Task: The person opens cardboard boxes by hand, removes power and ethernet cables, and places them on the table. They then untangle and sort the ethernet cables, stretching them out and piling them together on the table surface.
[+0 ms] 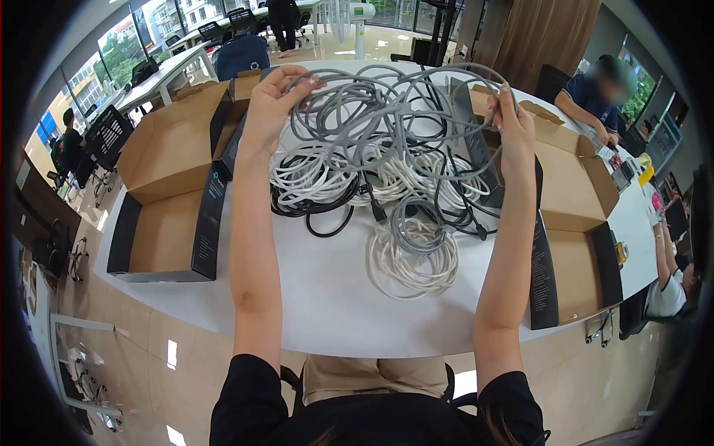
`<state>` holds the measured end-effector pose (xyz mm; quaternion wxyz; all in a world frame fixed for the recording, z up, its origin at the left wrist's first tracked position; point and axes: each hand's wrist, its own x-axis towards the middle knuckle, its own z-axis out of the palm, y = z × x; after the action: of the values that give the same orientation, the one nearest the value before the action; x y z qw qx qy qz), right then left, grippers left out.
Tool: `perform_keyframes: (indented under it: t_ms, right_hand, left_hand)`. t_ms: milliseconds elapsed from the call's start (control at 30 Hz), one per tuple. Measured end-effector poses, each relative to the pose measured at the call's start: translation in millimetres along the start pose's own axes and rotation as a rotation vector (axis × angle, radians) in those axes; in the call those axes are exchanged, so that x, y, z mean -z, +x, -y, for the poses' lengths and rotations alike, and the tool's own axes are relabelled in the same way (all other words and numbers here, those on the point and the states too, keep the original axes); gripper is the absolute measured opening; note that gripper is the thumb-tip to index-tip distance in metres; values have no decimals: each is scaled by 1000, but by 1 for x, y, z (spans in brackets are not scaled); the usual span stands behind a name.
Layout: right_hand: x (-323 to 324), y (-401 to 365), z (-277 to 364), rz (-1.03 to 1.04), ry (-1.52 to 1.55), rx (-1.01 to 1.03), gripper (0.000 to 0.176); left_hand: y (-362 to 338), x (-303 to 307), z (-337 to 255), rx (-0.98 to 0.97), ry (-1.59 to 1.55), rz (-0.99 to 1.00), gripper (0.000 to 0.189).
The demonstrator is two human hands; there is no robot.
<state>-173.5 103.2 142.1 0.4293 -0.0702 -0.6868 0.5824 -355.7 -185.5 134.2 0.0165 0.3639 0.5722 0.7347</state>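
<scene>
Gripping one tangled grey cable bundle [387, 104], the left hand [271, 100] and right hand [513, 123] lift it between two open cardboard boxes [171, 149].

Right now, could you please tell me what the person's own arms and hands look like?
Left hand and right hand are bare: no gloves, and no watch or bracelet shows on either wrist. Both forearms are uncovered up to short black sleeves near the shoulders.

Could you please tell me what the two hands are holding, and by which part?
A tangled grey cable, lifted over the cable pile: the left hand pinches its gathered loops, and the right hand grips a strand at the opposite side.
</scene>
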Motion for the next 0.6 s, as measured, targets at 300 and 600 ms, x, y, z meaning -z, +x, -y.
perform_keyframes:
  t_ms: [300, 600]
  right_hand:
    - [-24, -12, 15, -146, -113, 130, 34]
    - [-54, -44, 38, 236, -451, -18, 59]
  left_hand:
    - [-6, -34, -7, 5, -385, -212, 17]
    - [-18, -84, 6, 22, -570, -424, 24]
